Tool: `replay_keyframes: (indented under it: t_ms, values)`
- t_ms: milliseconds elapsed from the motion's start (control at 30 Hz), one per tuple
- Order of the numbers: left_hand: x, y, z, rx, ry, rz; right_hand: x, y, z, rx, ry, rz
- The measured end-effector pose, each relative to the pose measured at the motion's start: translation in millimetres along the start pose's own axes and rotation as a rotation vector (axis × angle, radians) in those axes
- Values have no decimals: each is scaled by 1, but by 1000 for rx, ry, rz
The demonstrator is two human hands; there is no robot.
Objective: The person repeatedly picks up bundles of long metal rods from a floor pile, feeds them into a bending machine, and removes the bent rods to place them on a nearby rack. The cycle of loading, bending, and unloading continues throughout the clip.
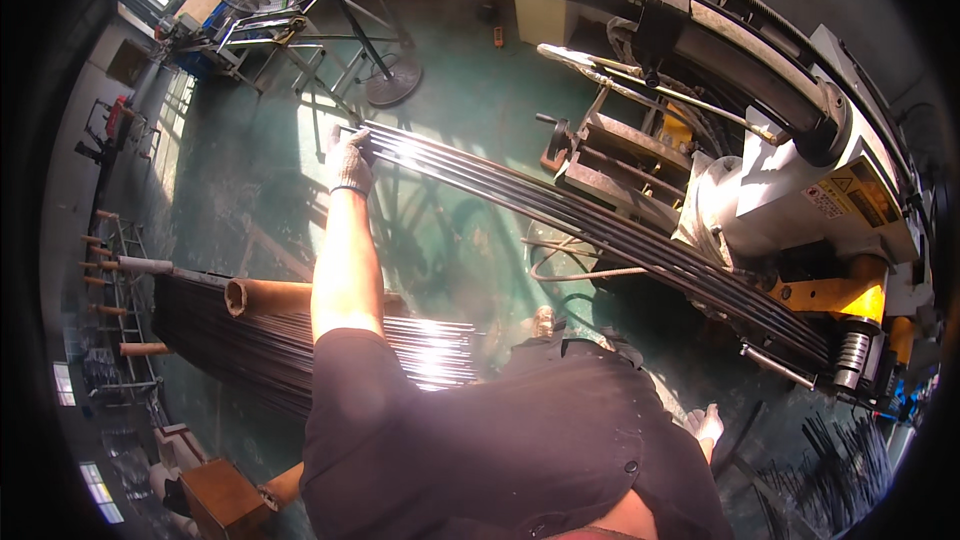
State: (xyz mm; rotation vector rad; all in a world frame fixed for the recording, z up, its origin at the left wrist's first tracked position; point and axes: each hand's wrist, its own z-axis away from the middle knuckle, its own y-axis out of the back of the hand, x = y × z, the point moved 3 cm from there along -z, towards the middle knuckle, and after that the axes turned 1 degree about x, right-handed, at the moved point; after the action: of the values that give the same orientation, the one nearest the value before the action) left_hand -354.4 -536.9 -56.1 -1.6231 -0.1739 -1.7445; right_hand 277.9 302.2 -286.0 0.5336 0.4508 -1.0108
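Grey metal rods (590,222) slant in a loose, parallel row from the left hand (350,158) to the near edge of the large machine (795,190), their far ends lying close by its yellow arm (830,297) and coil spring (852,352). The step in hand looks like steadying or guiding this row: the left hand's gloved fingers are closed around the near ends, arm outstretched. The right hand (708,424), also gloved, is low beside the body, apart from the rods; I cannot tell whether its fingers are spread or curled. Moving the row would seem to call for a level grip, so that the long rods do not fan out or sag.

Green, sun-patched floor (450,275) runs beneath. Near its far edge stands a fan base (394,83); toward its left edge, a second rod bundle (225,340) lies beside a brown tube (275,298), and dark strips (840,470) crowd the near right corner
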Motion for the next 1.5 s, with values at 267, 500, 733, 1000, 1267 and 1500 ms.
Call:
replay_keyframes:
  t_ms: [267,500,733,1000,1267,1500]
  values:
    - [-2,-12,32,-148,102,4,-16,-43,52,53,6,74]
    - [8,-8,32,-243,120,124,-15,-51,51,79,5,187]
    - [-1,-4,34,-204,119,103,-38,-59,60,45,53,198]
    - [10,-13,41,-212,154,-41,-29,-39,67,73,77,270]
    - [7,-4,24,-277,265,-184,-39,-45,112,89,140,352]
    - [5,17,10,-207,302,172,-64,-41,108,52,188,548]
